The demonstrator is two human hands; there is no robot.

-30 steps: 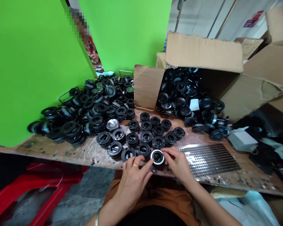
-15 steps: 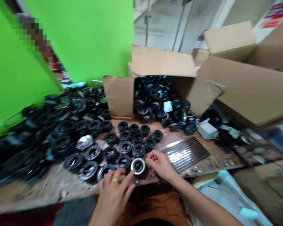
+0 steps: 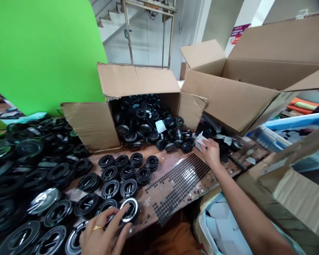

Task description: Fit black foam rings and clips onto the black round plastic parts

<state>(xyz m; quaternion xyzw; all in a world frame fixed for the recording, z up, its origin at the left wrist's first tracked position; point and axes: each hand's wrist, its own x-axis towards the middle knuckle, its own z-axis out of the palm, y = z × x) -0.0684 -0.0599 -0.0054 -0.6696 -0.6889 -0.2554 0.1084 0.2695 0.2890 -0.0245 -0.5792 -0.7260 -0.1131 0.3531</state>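
My left hand [image 3: 106,230], a gold ring on one finger, is spread over the front of the table with nothing gripped. Its index fingertip touches a round black part with a shiny silver rim [image 3: 134,209]. Further right, my right hand [image 3: 212,154] reaches out with its fingers closed at a small white paper stack [image 3: 200,142]. Between the hands lies a sheet of small black dots [image 3: 186,177]. Stacked black ring-shaped parts [image 3: 110,189] stand in rows behind my left hand.
Piles of black rings [image 3: 29,152] cover the left side. An opened cardboard box [image 3: 138,79] on its side spills black round parts. A larger carton [image 3: 228,95] stands to the right. Below the table's edge is a bag of white paper scraps [image 3: 220,226].
My right hand has left the silver-rimmed part and moved right to the white paper stack. My left hand stays by that part. The view has turned right.
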